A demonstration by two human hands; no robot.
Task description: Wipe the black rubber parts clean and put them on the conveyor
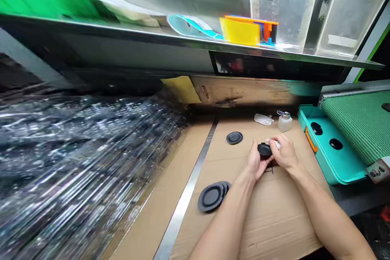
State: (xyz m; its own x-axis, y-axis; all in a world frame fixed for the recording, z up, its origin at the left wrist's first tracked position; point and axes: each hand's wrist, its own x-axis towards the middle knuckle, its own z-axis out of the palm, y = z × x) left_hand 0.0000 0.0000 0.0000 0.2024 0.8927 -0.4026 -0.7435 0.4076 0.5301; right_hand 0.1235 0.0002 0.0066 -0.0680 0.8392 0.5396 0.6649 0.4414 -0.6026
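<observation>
My left hand [255, 161] cradles a black rubber disc [264, 150] from below, tilted toward me. My right hand [284, 153] presses a small white cloth [275, 144] against the disc's far side, hiding part of its edge. Another black disc [234, 137] lies flat on the cardboard sheet [274, 219] beyond my hands. A small stack of similar discs [211, 197] sits nearer, to my left. A clear pump bottle [284, 122] stands at the far side, next to a crumpled white wipe [263, 119].
A teal tray with round holes [330, 146] and a green mesh conveyor belt [359, 126] lie to the right. A metal strip [183, 199] runs beside the cardboard. Blurred, shiny plastic wrap [76, 162] fills the left. Yellow and orange items [246, 28] rest on a shelf overhead.
</observation>
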